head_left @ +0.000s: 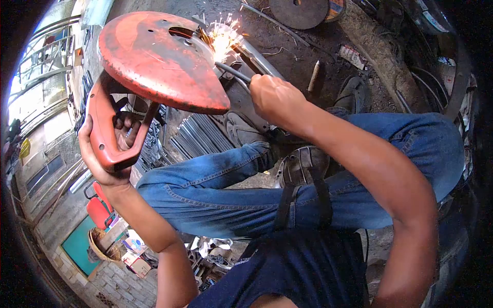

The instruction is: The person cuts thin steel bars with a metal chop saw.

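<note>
- Power saw: the red guard [159,66] stands ahead of the person, toward the left, over the floor [295,72]. Its metal looks stiff and scuffed; the saw is judged heavy, front-loaded and not fragile.
- Handle [104,136]: a red loop on the near side of the guard. It appears rigid and is judged the proper hold, being away from the sparks [223,38].
- Left hand [94,160]: wrapped around the handle, fingers through the loop. The fingers look grimy, so some slipperiness is possible.
- Right hand [275,97]: closed around the end of a dark rod [235,74] that points toward the sparks. The rod is judged stiff, fairly light and best held at this end; the far end may be hot.
- Metal bar [262,62]: beside the sparks; its fixing cannot be told.
- Surroundings: a large dark disc [298,11] lies on the floor beyond; a bundle of metal lengths [203,132] lies near the person's shoe [244,128].
</note>
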Demonstrator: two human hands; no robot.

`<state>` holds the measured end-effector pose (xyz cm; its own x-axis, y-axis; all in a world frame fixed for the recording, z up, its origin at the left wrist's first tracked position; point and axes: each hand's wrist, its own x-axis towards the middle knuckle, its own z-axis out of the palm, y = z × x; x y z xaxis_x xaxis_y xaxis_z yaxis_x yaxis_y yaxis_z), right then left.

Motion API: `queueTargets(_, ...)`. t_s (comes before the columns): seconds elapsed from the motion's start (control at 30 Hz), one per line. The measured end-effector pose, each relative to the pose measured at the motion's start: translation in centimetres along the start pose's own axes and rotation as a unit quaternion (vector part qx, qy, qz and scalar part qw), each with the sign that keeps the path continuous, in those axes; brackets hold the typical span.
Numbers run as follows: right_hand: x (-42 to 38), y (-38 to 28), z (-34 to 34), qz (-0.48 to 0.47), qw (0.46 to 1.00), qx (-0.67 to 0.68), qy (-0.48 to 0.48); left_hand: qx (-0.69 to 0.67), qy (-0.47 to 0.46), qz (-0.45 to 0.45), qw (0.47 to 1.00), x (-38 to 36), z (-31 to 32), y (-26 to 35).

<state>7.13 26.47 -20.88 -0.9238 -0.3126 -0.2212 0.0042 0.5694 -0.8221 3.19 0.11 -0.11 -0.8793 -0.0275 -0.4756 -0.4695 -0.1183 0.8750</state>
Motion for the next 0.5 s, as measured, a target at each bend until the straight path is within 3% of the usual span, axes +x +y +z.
queueTargets(0.17, -0.1, 0.0, -0.1, -0.01, 1.0, -0.01, 0.012, 0.003, 0.044, 0.01, 0.999, 0.0, 0.5, 0.0)
queueTargets(0.27, -0.1, -0.1, -0.3, -0.022, 0.999, -0.025, 0.001, -0.018, -0.013, -0.005, 1.0, 0.2, 0.1, 0.0)
queueTargets(0.37, -0.1, -0.1, -0.2, -0.028, 0.999, -0.024, 0.0, -0.025, 0.034, -0.005, 0.999, -0.2, 0.9, 0.0)
queueTargets(0.5, -0.1, 0.1, 0.0, -0.034, 0.999, -0.033, 0.007, -0.027, 0.014, -0.008, 1.0, -0.2, 0.9, 0.0)
